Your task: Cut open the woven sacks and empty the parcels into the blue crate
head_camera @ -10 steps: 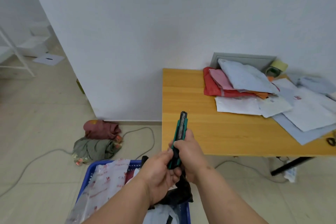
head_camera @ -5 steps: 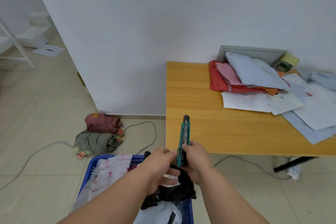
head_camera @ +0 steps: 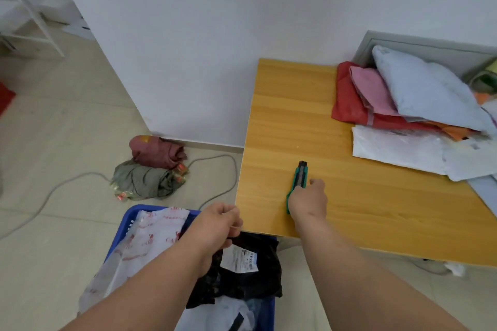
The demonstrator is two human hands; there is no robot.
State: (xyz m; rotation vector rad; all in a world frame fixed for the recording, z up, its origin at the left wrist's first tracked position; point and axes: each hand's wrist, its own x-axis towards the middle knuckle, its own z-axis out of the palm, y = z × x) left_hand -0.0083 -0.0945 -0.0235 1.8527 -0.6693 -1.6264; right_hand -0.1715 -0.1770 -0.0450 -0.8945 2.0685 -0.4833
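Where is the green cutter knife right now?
In the head view, the green cutter knife lies on the wooden table near its left front corner, held by the right hand.

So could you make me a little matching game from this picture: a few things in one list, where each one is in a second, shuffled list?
Things:
1. green utility knife
2. black parcel
3. maroon bundle
4. red mailer

Places:
a. on the floor by the wall
b. in the blue crate
c. at the bottom of the pile on the table
d. on the table, held by the right hand

Pairs: 1-d, 2-b, 3-a, 4-c
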